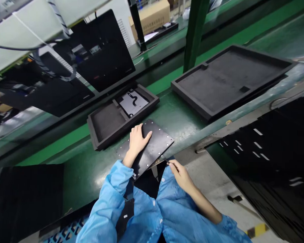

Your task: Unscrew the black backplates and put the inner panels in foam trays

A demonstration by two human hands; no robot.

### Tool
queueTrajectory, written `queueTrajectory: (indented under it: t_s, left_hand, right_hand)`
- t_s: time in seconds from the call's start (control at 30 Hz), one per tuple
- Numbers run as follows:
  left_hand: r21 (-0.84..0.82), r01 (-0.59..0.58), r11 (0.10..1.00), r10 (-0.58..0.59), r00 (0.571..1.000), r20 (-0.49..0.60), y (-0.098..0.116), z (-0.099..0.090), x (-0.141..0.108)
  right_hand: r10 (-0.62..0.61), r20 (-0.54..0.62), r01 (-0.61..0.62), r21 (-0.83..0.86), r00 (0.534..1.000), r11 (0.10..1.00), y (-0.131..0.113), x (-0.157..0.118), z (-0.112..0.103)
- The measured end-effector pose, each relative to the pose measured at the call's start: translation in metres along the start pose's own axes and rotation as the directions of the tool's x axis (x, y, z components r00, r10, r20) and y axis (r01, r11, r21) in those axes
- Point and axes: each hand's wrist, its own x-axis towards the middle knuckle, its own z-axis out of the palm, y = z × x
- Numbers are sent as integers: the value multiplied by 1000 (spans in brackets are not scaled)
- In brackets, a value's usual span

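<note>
My left hand (138, 140) lies flat on a dark rectangular panel (154, 148) with small pale spots along its edges. The thumb points to the right and nothing is gripped. The panel rests at the front edge of the green bench. Just past its near right edge, my right hand (181, 173) is closed around a thin dark tool (165, 158) with a light tip. That tip is close to the panel's edge; whether they touch, I cannot tell. Behind the panel stands a dark foam tray (105, 123), its right compartment holding a silvery plate (133, 102) with a black curved strip on it.
A larger shallow dark tray (218, 84) sits on the bench (176, 108) at the right. Black monitor-like panels (101, 50) stand behind the bench at the left. A dark sheet (27, 199) lies at the left. Beside me at the right is a large black surface (276, 162).
</note>
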Motion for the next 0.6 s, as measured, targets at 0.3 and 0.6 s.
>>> queueTrajectory:
  t_s: [0.3,0.6]
  left_hand:
    - [-28,-122,992,123,992,17,-8,-2,2]
    - [-21,-131,991,131,991,28,-6,-3,-1]
  right_hand:
    - [-109,-171,100,-63,979,993,7,-4,6]
    - [-105,-193,87,-95,976,992,4,-10,17]
